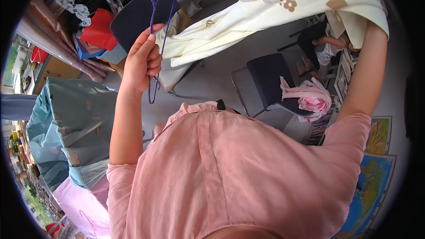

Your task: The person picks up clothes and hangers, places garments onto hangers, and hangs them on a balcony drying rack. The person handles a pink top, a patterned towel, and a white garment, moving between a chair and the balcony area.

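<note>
My left hand (143,54) is raised, its fingers curled around a purple hanger (153,10). Close beside that hand is the narrow gathered end of a cream cloth (225,31) printed with a grey animal, flowers and spots; whether the fingers also touch it I cannot tell. The cloth stretches up and across to the right, widening as it goes. On the right, my forearm (365,66) reaches up and passes behind a fold of it, so the cloth hides my right hand.
A dark blue chair (270,76) holds a pink-and-white garment (313,99). Another chair (139,16) stands ahead, near a red cloth (99,30). Green printed fabric (83,119) hangs at left above pink fabric (86,205). A seated person (327,51) is at far right, near wall maps (373,186).
</note>
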### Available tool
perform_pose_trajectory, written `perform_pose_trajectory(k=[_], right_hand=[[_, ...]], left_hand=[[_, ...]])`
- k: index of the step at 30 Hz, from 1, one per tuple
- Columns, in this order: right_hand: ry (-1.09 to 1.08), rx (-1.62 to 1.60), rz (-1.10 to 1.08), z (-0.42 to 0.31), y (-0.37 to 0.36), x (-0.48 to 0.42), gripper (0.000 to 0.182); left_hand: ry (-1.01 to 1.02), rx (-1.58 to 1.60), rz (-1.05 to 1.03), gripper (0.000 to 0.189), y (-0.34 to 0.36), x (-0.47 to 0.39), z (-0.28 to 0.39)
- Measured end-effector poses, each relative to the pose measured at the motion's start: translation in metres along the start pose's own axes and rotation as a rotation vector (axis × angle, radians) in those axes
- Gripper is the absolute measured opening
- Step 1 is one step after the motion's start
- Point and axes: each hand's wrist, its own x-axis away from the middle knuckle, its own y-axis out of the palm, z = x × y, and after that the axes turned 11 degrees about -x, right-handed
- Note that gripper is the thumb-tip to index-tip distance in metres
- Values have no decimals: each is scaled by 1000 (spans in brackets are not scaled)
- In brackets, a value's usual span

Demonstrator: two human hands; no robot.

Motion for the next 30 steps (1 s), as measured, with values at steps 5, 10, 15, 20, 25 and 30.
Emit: perform_pose_trajectory(k=[5,10,15,20,25,30], right_hand=[[19,-5,89,1,-69,0,42],[72,-15,206,18,-121,13,40],[193,-139,344,66,-129,50,38],[344,-308,362,91,-117,82,36],[380,-382,282,72,-128,82,34],[386,-439,176,20,-142,70,32]], left_hand=[[-19,-12,-103,29,49,-23,-12],[-102,10,-221,29,104,-40,-35],[-171,7,-415,31,157,-47,-44],[-169,-87,-486,33,192,-42,-37],[-227,-17,-470,31,197,-38,-50],[-275,16,-540,29,218,-31,-47]])
